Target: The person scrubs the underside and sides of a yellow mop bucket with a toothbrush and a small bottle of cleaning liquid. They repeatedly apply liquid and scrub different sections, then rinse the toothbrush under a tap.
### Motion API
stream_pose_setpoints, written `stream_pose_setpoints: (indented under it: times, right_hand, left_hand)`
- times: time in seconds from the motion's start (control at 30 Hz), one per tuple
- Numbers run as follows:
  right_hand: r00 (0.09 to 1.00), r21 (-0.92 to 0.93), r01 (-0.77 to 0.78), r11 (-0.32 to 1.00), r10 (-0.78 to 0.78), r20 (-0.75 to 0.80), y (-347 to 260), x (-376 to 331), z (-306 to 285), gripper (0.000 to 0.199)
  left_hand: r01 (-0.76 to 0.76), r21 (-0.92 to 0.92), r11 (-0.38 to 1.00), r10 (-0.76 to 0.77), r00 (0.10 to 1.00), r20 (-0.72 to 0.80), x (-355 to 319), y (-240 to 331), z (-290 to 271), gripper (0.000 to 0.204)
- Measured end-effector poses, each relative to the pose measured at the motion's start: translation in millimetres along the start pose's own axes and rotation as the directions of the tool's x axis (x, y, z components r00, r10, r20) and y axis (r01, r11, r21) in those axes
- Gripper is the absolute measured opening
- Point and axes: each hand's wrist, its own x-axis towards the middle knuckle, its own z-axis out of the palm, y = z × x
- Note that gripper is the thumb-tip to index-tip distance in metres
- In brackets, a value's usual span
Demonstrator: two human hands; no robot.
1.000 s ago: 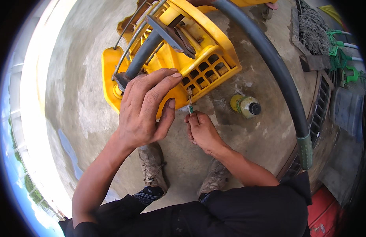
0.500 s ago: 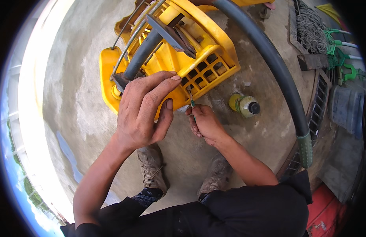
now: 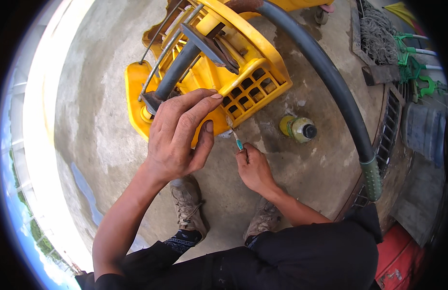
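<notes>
The right hand [image 3: 255,169] has moved back toward the person since the earlier frame, so more of the small brush [image 3: 239,144] shows now. The left hand [image 3: 175,133] is in almost the same spot as before.

The right hand holds the brush by its green and white handle, with the thumb and fingers closed on it. The brush points up and a bit to the left. Its pale tip is by the low edge of the yellow plastic frame [image 3: 137,82], just under the grid [image 3: 249,92] of square holes — I can't tell if it touches.

The left hand's thumb is spread wide from its fingers. Two fingertips reach the yellow edge beside the grid, but I can't tell how hard they press.

The yellow frame sits on the gray floor [image 3: 301,174], in front of the person's two dirty shoes. A long black bar [image 3: 325,58] bends out to the right and ends in a bumpy green grip [image 3: 371,179]. A bottle [image 3: 301,128] with a black cap is on the floor near the grid — it is to the right of the brush.
</notes>
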Motion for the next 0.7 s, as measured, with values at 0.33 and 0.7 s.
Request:
stream_pose_setpoints:
  times: [0.33,0.7]
  right_hand:
    - [0.995,-0.295,0.078,0.952,-0.093,-0.038,-3,18,-10,0.020]
    - [0.991,-0.271,0.098,0.958,-0.118,-0.059,8,27,-21,0.018]
  left_hand:
    - [0.007,0.010,1.000,-0.007,1.000,0.006,-1,1,-2,0.050]
    - [0.005,0.013,1.000,-0.005,1.000,0.016,2,1,-1,0.046]
